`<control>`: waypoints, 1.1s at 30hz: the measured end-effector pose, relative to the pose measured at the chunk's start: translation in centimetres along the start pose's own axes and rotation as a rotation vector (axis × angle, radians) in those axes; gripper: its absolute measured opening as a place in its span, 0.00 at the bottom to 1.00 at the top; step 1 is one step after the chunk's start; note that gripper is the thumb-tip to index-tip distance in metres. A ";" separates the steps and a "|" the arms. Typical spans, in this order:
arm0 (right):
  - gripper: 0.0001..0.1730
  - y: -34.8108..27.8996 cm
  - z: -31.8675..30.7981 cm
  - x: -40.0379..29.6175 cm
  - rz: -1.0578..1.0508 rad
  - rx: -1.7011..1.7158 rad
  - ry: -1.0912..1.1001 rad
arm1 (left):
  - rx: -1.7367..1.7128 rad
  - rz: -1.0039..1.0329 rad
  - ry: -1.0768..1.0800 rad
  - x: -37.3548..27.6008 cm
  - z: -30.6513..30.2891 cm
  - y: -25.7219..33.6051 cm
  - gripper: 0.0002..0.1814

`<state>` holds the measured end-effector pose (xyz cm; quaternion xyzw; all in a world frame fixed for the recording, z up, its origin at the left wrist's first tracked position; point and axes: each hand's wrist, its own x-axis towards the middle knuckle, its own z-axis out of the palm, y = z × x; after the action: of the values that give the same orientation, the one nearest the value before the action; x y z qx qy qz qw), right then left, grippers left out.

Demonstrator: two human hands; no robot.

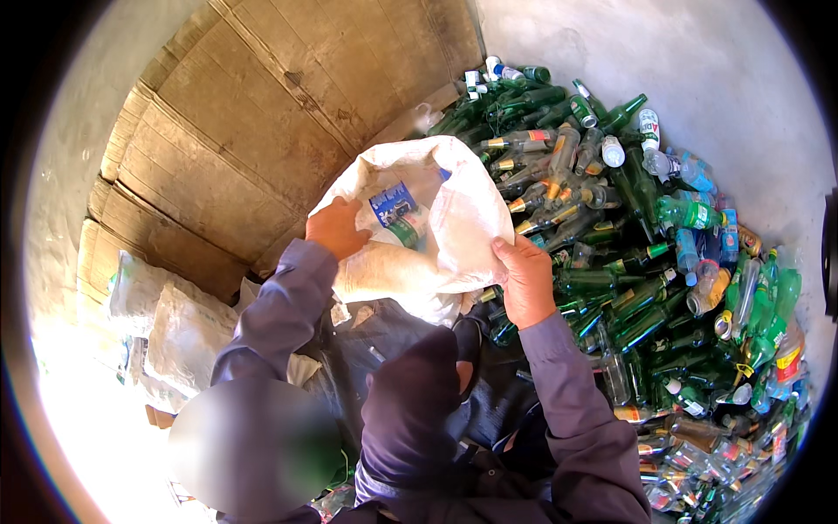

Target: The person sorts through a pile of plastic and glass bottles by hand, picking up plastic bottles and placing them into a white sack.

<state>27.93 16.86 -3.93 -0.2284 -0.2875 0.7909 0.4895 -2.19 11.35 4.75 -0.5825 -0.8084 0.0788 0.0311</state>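
Observation:
A white woven sack [471,219] stands before me with its mouth facing up. My left hand [336,226] grips the sack's left rim, its fingers over the edge. On the right side of the mouth, my right hand [526,278] pinches the rim between thumb and fingers. Inside lie a plastic bottle with a green label [407,226] and something with a blue printed label [393,203]. The deeper contents are hidden by the sack's folds.
A large pile of green and clear bottles [609,275], with some cans, fills the right side against a pale wall [628,46]. Flattened cardboard [229,124] leans at the back left. Filled whitish bags [186,327] stand to the left. My shoe [468,347] is near the sack's base.

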 end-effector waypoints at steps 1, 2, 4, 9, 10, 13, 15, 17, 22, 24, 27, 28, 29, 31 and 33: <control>0.12 0.1 -0.3 0.1 0.001 -0.003 0.001 | 0.051 0.005 0.022 0.2 0.5 0.6 0.32; 0.12 0.2 -0.5 0.1 0.003 -0.006 0.001 | 0.103 0.009 0.045 0.4 1.2 0.9 0.34; 0.12 0.1 -0.4 -0.1 0.010 -0.007 0.015 | 0.161 0.002 0.061 0.5 1.9 1.3 0.36; 0.12 0.4 -0.3 -0.3 0.043 0.010 0.030 | 0.180 0.001 0.071 0.6 2.3 1.7 0.38; 0.12 0.6 -0.3 -0.3 0.043 0.013 0.032 | 0.187 -0.005 0.069 0.5 2.1 1.9 0.38; 0.12 0.7 -0.3 -0.4 0.046 0.003 0.026 | 0.212 -0.015 0.088 0.2 1.6 2.0 0.40; 0.12 0.8 -0.4 -0.4 0.042 -0.006 0.023 | 0.191 -0.022 0.090 0.4 1.9 1.5 0.40; 0.12 1.0 -0.5 -0.3 0.032 -0.009 0.023 | 0.145 -0.019 0.088 0.7 2.6 1.0 0.39; 0.12 0.8 -0.1 -0.6 0.036 0.006 0.018 | 0.066 0.033 0.061 0.9 4.2 0.6 0.40; 0.12 0.9 -0.1 -0.7 0.038 0.007 0.017 | 0.053 0.034 0.053 0.7 3.9 0.9 0.41; 0.11 1.0 -0.5 -0.8 0.040 0.000 0.030 | 0.010 0.011 0.054 -0.5 1.3 2.0 0.42; 0.11 1.0 -0.5 -0.7 0.039 0.000 0.034 | 0.008 0.004 0.065 -1.0 0.4 2.1 0.42; 0.11 1.0 -0.5 -0.7 0.038 0.000 0.037 | 0.008 -0.003 0.075 -1.5 -0.4 2.1 0.42; 0.11 1.2 -0.5 -0.5 0.037 0.004 0.041 | -0.031 0.008 0.086 -2.0 -2.0 1.8 0.40; 0.11 1.4 -0.7 -0.4 0.033 0.006 0.044 | -0.052 -0.007 0.066 -2.2 -4.0 1.8 0.39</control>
<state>27.62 16.16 -5.33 -0.2489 -0.2702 0.7947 0.4832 0.79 10.15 8.49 -0.5828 -0.8106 0.0382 0.0427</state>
